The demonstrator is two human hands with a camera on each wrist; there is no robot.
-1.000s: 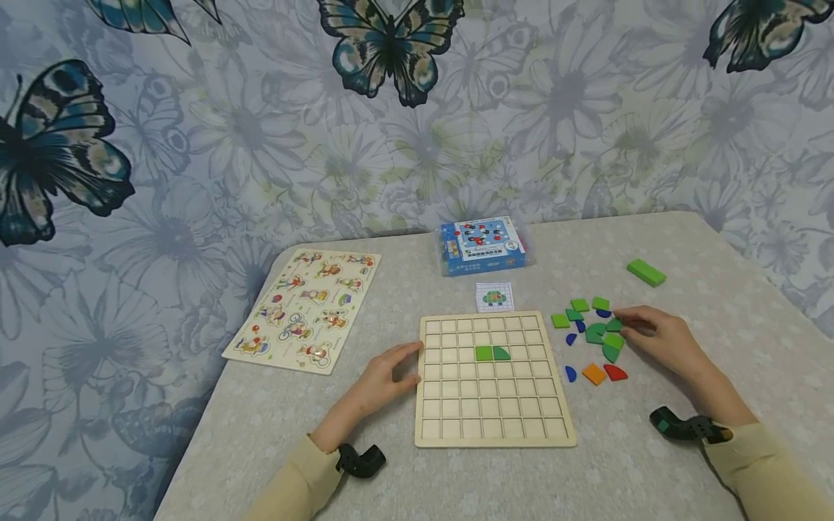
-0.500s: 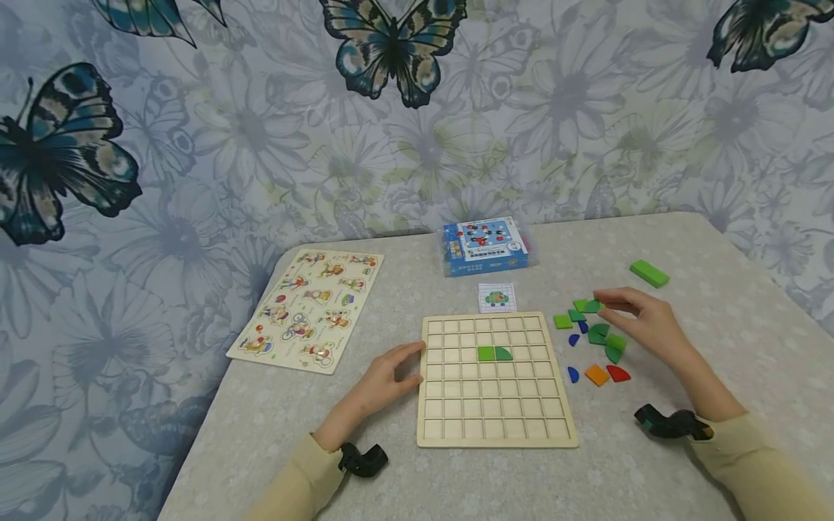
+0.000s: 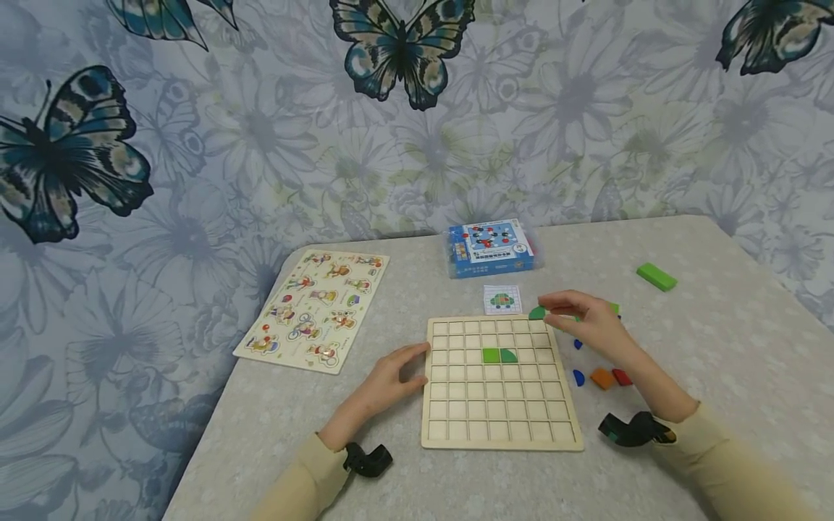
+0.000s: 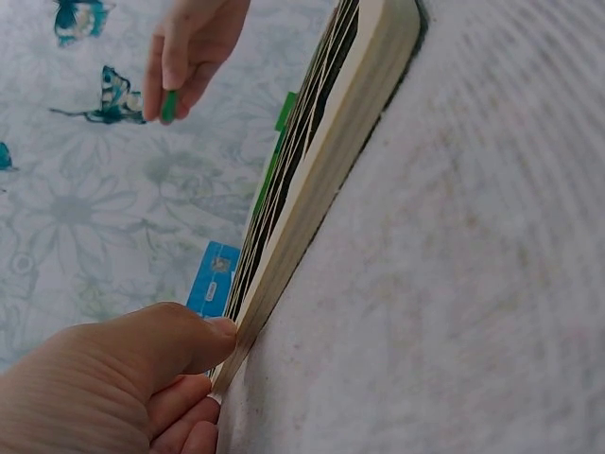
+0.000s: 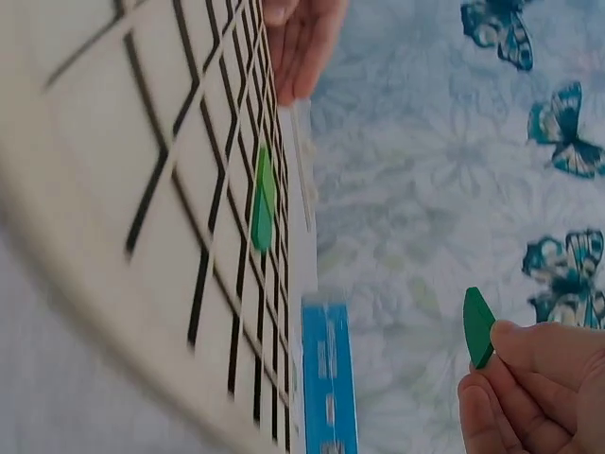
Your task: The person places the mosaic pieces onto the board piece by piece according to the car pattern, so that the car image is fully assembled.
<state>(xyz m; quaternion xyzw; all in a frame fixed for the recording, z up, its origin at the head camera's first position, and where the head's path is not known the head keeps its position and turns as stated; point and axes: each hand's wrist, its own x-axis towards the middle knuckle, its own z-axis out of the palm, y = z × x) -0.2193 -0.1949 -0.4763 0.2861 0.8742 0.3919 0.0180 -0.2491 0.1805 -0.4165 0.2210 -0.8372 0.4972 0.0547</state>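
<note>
A green quarter-circle tile [image 3: 536, 313] is pinched between the thumb and fingers of my right hand [image 3: 589, 322], over the far right corner of the wooden grid board [image 3: 456, 409]. The right wrist view shows this tile [image 5: 477, 328] nearly edge-on. On the board, a light green square tile [image 3: 491, 355] and a dark green quarter-circle tile [image 3: 508, 356] lie side by side in neighbouring cells. My left hand [image 3: 387, 383] touches the board's left edge with spread thumb and fingertips. In the left wrist view, the thumb [image 4: 180, 340] meets that edge.
Right of the board lie a blue half-round tile [image 3: 578, 378], an orange square [image 3: 602, 378] and a red piece [image 3: 622, 377]; my right hand hides other tiles. Behind are a pattern card [image 3: 502, 299], a blue box [image 3: 491, 250] and a green block [image 3: 656, 276]. A picture board [image 3: 313, 311] lies left.
My right hand has picked up the green quarter-circle tile from the loose pile and carried it left to the board's far corner. My left hand stays at the board's left edge.
</note>
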